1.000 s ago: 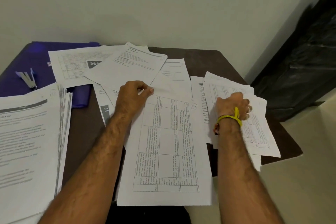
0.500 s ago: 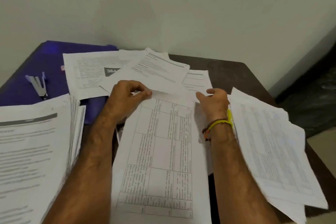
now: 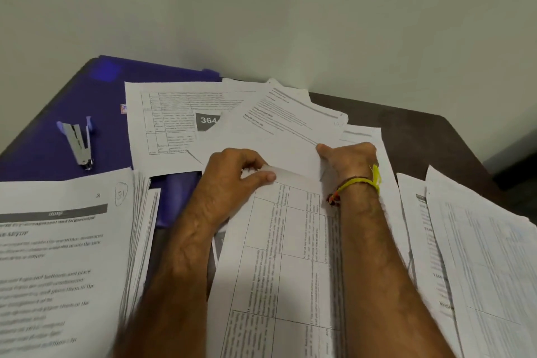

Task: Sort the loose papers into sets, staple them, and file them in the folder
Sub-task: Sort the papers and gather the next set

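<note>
Lengthwise toward the wall, table sheet (image 3: 279, 270); left hand (image 3: 232, 180) and right hand (image 3: 348, 163) pinch it.

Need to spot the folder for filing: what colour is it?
The folder is dark blue-purple, lying under the stapler; the head view shows it.

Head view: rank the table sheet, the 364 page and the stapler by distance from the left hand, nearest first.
1. Table sheet: pinched at its top edge by the left hand.
2. 364 page: just beyond the hand, toward the wall.
3. Stapler: far left, on the folder.
</note>
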